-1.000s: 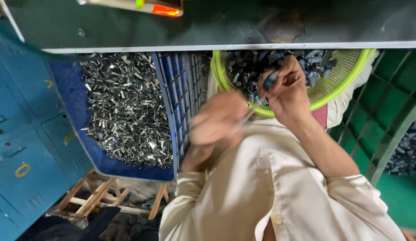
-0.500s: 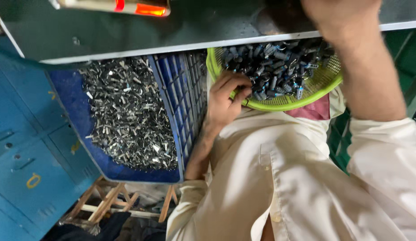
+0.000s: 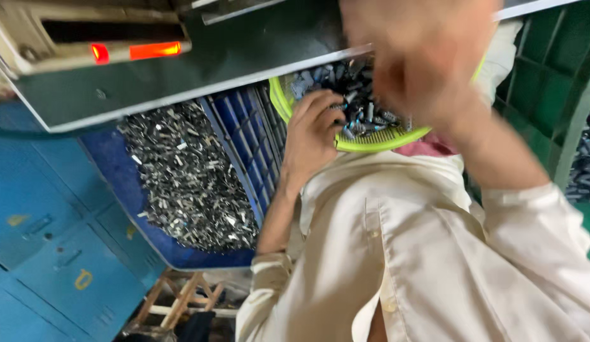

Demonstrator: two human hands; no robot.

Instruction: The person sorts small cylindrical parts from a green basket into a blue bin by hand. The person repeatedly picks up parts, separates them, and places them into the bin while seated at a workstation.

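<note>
Workshop setting seen from above, with a dark green machine ledge (image 3: 244, 57) crossing the top of the view and two red lights (image 3: 152, 50) glowing on the cream housing above it. Landmark: the yellow-green basket (image 3: 371, 140), resting in the person's lap against the cream shirt (image 3: 422, 253) and partly tucked under the ledge. Inside the basket lies a heap of small dark and blue-tipped metal parts (image 3: 358, 101). The left hand (image 3: 314, 130) sits at the basket's left rim, fingers curled over the edge and dipping into the heap; whether it has hold of a part cannot be told. The right hand (image 3: 422, 57) hangs above the basket's right half, blurred and close to the camera; how far open it is, and what it holds, cannot be told. Left of the basket, touching or just beside it, stands a blue plastic crate (image 3: 244, 136) filled with small silvery metal pieces (image 3: 187, 177). Right of the basket stands a green crate (image 3: 561, 82). Below the blue crate, a wooden frame (image 3: 181, 304) shows.
</note>
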